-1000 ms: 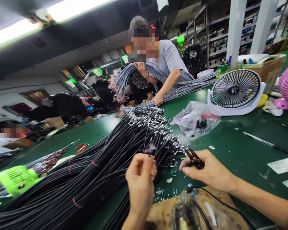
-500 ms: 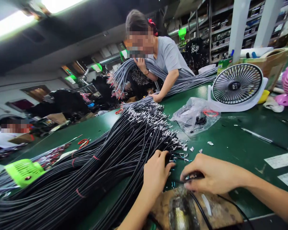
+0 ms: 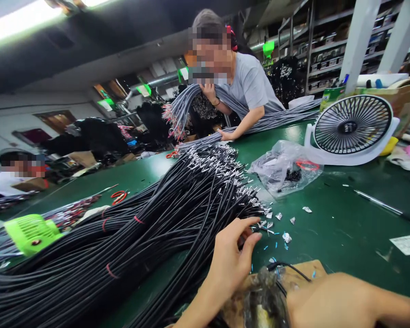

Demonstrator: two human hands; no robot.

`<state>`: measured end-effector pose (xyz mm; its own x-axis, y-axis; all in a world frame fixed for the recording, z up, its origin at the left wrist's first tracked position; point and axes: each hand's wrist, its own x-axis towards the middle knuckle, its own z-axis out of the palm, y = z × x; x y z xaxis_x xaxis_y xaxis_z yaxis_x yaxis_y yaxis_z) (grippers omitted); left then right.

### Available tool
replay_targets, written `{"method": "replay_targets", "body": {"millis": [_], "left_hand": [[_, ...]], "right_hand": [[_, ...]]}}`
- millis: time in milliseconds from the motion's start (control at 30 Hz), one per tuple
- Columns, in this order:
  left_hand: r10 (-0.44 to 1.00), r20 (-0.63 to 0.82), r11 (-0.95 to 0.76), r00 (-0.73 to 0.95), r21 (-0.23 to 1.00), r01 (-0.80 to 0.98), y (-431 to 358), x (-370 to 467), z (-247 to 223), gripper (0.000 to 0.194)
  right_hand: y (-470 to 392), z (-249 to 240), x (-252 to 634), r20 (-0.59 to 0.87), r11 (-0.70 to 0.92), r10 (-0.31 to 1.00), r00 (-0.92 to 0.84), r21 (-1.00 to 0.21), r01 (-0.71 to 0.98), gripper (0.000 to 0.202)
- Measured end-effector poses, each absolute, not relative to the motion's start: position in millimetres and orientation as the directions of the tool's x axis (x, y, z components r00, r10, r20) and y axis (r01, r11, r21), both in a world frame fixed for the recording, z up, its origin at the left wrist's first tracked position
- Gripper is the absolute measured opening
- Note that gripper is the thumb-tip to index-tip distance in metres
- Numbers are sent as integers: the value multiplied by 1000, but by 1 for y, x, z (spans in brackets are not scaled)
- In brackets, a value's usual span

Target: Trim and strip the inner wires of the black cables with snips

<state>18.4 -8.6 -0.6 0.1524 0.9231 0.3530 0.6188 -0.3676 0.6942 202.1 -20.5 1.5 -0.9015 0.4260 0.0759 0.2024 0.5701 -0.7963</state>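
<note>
A thick bundle of black cables stretches across the left, its stripped white ends fanned out toward the middle. My left hand hovers beside those ends, thumb and forefinger apart, the other fingers curled, and no cable visible in its grip. Low at the right, my right hand is partly cut off by the bottom edge, so its fingers are hidden. Between my hands lies a wooden board carrying a dark, worn metal fixture. One black cable end pokes out above the board.
White and blue scraps litter the green table. Beyond are a clear plastic bag, a white fan, a pen and orange scissors. A green fan stands left. Opposite, a co-worker holds grey cables.
My right hand has moved down and nearer, away from the spot above the board. My left hand has shifted slightly right, its thumb and forefinger now pointing right. The view has tilted a little.
</note>
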Motion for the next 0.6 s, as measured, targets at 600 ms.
{"method": "replay_targets", "body": {"millis": [600], "left_hand": [[774, 623, -538, 111, 556, 634, -22, 22, -1, 32]], "right_hand": [[11, 16, 190, 381, 500, 855, -351, -783, 369, 13]]}}
